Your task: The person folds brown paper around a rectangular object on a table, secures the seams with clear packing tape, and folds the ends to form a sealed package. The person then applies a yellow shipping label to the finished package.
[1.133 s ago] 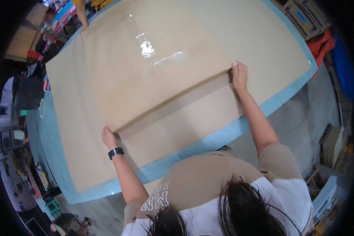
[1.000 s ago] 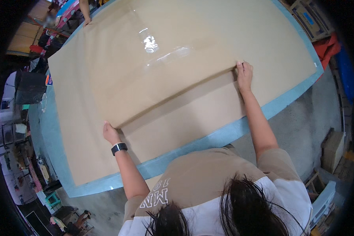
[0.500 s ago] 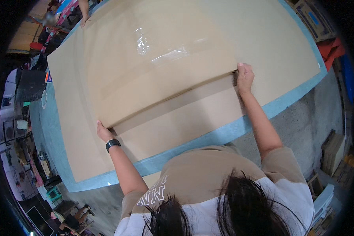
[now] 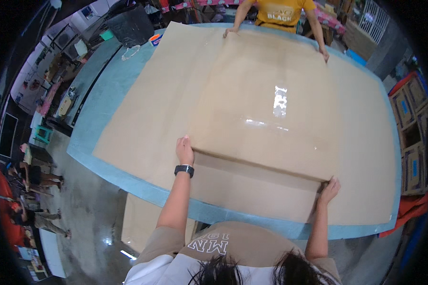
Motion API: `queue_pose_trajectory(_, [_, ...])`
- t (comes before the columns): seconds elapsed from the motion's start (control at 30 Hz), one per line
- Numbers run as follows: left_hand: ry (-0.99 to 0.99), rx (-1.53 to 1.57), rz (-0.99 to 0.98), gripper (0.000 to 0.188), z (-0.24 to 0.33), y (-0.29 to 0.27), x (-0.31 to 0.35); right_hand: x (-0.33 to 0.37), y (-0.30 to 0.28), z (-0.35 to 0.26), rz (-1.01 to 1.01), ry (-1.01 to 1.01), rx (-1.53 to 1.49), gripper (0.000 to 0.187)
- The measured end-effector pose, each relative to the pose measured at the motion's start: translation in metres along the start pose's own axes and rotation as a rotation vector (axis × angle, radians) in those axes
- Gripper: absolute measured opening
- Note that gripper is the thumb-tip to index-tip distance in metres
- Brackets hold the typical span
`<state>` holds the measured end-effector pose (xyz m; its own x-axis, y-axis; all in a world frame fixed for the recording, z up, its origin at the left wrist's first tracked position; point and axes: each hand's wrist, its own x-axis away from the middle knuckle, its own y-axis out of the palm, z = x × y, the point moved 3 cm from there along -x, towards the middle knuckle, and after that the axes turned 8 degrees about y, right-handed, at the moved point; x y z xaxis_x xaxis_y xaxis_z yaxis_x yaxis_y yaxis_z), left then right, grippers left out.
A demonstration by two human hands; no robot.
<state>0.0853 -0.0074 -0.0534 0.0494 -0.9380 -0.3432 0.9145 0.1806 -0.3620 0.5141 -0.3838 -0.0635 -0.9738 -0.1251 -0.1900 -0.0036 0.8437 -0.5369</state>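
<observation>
A brown cardboard panel with strips of clear tape lies over a larger cardboard sheet on a blue-topped table. My left hand, with a black watch at the wrist, is closed on the panel's near left corner. At its near right corner my right hand grips the same edge. Between my hands this near edge stands a little above the sheet, with a shadow beneath it. Across the table, a co-worker's hands are at the panel's far corners.
The co-worker in a yellow shirt stands at the far side. A black bin is beyond the table's far left. Stacked cartons stand at the right. A cardboard piece is below the near table edge; other people sit at the far left.
My view has turned, so the panel sits farther right and the co-worker's torso and both hands now show. Both my hands keep their hold on the panel's near corners.
</observation>
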Motion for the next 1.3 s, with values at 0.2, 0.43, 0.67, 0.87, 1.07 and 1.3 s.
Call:
queue_pose_trajectory(0.2, [0.202, -0.113, -0.073, 0.033, 0.012, -0.003, 0.014, -0.034, 0.005, 0.016, -0.140, 0.190, -0.210, 0.038])
queue_pose_trajectory(0.43, [0.329, -0.204, -0.525, 0.059, 0.035, -0.015, -0.007, -0.045, -0.008, 0.043, -0.077, 0.158, -0.226, 0.034])
queue_pose_trajectory(0.67, [0.283, -0.103, -0.496, 0.051, 0.012, -0.019, -0.010, -0.001, 0.001, 0.005, 0.242, 0.048, 0.039, 0.026])
queue_pose_trajectory(0.87, [0.200, 0.022, -0.496, 0.041, 0.003, -0.014, -0.013, 0.003, 0.000, -0.012, 0.183, 0.034, 0.050, 0.025])
queue_pose_trajectory(1.07, [-0.230, 0.569, -0.283, 0.020, 0.001, -0.012, -0.005, 0.007, 0.007, -0.031, 0.272, -0.132, 0.068, 0.025])
queue_pose_trajectory(1.3, [-0.237, 0.239, -0.162, 0.029, 0.001, 0.004, -0.008, 0.003, -0.010, -0.009, 0.179, 0.007, 0.122, 0.026])
